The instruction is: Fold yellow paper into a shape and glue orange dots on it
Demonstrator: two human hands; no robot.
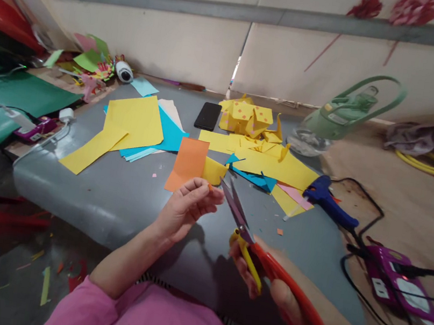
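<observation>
My left hand is closed in a pinch over the grey table, with a tiny piece of orange paper showing at the fingertips. My right hand grips a pair of scissors with one yellow and one red handle. The blades are parted, and their tips point up and left, close to my left fingertips. Just beyond my left hand lies an orange paper rectangle, partly over a yellow paper piece.
Yellow sheets lie over blue paper at left. Behind are a black phone, folded yellow paper shapes and a green bottle. At right sit a blue glue gun and a purple power strip with loose cables.
</observation>
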